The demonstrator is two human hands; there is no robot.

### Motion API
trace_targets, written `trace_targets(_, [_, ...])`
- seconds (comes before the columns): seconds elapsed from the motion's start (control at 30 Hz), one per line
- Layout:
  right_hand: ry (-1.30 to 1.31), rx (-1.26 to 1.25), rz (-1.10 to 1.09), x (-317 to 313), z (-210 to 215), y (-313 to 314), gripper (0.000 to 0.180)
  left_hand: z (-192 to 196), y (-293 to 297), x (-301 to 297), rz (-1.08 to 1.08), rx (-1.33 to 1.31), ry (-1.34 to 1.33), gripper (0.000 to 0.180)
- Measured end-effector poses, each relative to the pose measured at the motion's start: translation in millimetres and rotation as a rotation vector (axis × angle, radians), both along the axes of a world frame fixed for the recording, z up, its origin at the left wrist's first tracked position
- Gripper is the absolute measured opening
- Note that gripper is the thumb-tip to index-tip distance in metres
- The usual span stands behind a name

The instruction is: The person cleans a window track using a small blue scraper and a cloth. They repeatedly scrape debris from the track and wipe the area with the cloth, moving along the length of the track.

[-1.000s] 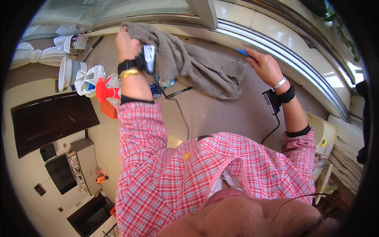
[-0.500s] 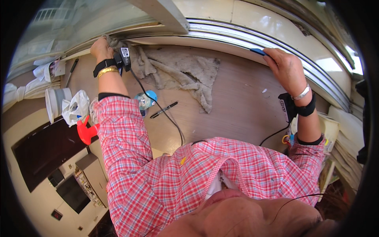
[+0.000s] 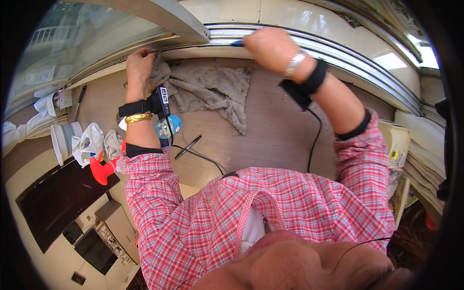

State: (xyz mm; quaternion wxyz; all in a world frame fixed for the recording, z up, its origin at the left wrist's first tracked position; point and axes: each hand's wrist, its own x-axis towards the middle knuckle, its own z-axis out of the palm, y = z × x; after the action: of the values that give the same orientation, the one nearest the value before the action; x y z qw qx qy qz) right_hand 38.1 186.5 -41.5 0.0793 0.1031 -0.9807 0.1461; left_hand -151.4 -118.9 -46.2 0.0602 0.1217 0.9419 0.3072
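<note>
My left hand (image 3: 139, 67) is closed on one end of a worn grey rag (image 3: 212, 89), close to the foot of the sliding window frame (image 3: 166, 17). The rest of the rag lies spread and creased over the brown sill surface. My right hand (image 3: 271, 47), slightly blurred, grips a small flat blue tool (image 3: 237, 43). Only the tool's tip shows past my fingers; its kind cannot be made out. The tool is at the metal window track (image 3: 348, 66), near the end of the frame.
A black pen (image 3: 188, 147) and a clear bottle with a blue label (image 3: 166, 126) are near my left forearm. Further left are a red spray trigger (image 3: 101, 170), a white plastic bag (image 3: 89, 142) and a dark-handled tool (image 3: 80, 99). A cream container (image 3: 394, 137) stands at the right.
My right hand has swept left along the track with the blue tool. My left hand has shifted slightly right and nearer, still on the rag, which has moved a little left.
</note>
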Motion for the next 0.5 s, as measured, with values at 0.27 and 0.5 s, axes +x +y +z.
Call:
trace_targets(0.27, [0.015,-0.153,-0.070,-28.8,10.8,-35.8,0.012,1.9,11.6,8.1,-0.028,0.040,0.024,0.020])
trace_targets(0.5, [-0.043,0.128,-0.010,1.4,16.8,0.7,0.010,-14.8,0.4,-6.3,-0.052,0.023,0.048,0.020])
